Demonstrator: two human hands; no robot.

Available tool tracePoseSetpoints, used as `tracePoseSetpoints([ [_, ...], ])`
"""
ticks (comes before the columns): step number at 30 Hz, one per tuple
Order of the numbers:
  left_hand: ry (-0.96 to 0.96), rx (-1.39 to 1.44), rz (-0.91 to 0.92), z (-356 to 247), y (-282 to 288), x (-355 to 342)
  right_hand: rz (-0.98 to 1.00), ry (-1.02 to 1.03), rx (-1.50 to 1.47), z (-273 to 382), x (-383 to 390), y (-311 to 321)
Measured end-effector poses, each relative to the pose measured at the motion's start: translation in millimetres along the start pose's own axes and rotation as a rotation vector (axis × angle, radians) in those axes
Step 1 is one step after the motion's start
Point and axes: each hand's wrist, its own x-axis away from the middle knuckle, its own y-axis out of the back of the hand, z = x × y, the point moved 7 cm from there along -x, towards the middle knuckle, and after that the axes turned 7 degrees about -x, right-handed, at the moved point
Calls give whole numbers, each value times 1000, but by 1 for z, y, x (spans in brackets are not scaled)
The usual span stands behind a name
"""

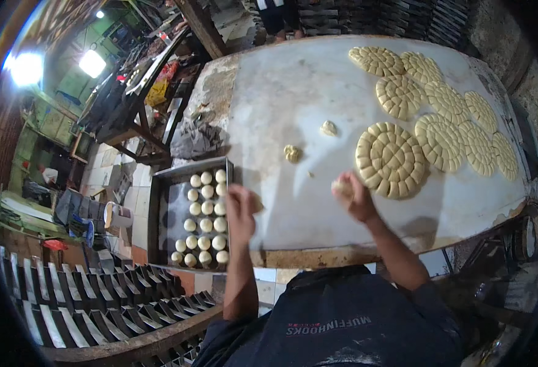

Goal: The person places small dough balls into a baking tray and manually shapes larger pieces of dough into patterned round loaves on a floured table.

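Note:
My right hand (359, 199) is closed around a pale piece of dough (342, 190) above the table, just left of a large dough round scored into blocks (390, 160). Motion smears my left hand (241, 211), which is over the right rim of a metal tray (153, 208). A small tan shape shows beside its fingers; whether the hand grips it is unclear. Several smooth dough balls (206, 208) sit in rows in the tray's right part. Two small lumps of dough, one yellowish (292, 153) and one paler (328, 128), lie mid-table.
More scored dough rounds (437, 142) cover the right side of the pale table (269, 85). A grey cloth (197, 139) lies beyond the tray. Stacked metal moulds (91, 287) stand at the lower left. Across the table's far edge, another person's legs (279, 21) show.

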Motion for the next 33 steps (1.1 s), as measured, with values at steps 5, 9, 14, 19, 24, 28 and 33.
tracePoseSetpoints([
  [5,-50,-841,550,156,-33,134,456,234,607,-78,107,-9],
  [9,-332,-1021,408,158,-3,66,427,552,821,-73,58,7],
  [14,-133,-679,183,134,-93,34,435,569,757,-49,16,-68],
  [19,-418,-851,412,103,-112,136,546,857,667,-63,92,-46],
  [24,-145,-1023,351,126,-35,45,501,747,718,-53,4,-12],
  [28,-174,-793,86,110,-108,3,329,535,672,-43,-22,-71],
  [33,-341,-821,416,132,-84,95,662,777,660,-54,45,-49],
])
